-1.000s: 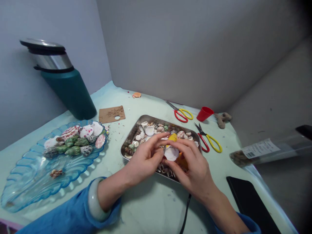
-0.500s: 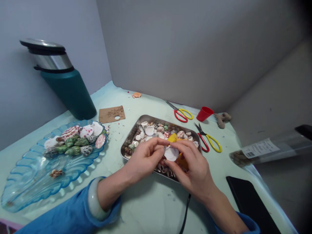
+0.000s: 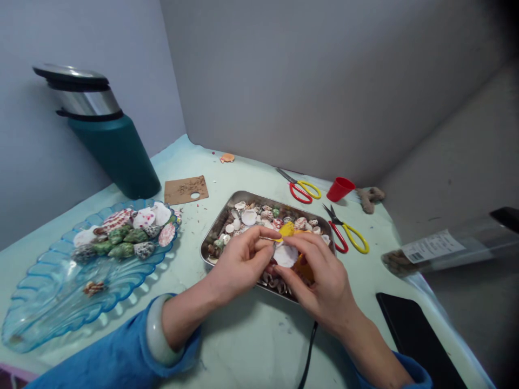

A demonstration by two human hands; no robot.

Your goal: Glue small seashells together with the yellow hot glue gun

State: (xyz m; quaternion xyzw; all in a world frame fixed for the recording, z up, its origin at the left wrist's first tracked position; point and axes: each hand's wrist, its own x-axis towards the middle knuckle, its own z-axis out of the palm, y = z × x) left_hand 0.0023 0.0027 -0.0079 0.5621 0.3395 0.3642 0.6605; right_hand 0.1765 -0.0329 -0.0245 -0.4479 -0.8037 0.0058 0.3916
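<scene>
My R hand (image 3: 322, 275) pinches the white fan-shaped shell (image 3: 286, 256), prob. light, stiff, brittle, best held by rim; L hand (image 3: 242, 259) narrow at its 9 o'clock, can't tell what's held.

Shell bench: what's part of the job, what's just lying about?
Likely part of the job: white shell, in the right hand, left hand at its edge; yellow object behind it, mostly hidden; metal tray of shells; blue dish of shells.

Seemingly just lying about: teal bottle; red cup; black slab, perhaps a phone; brown card; near scissors, far scissors, both untouched.
</scene>
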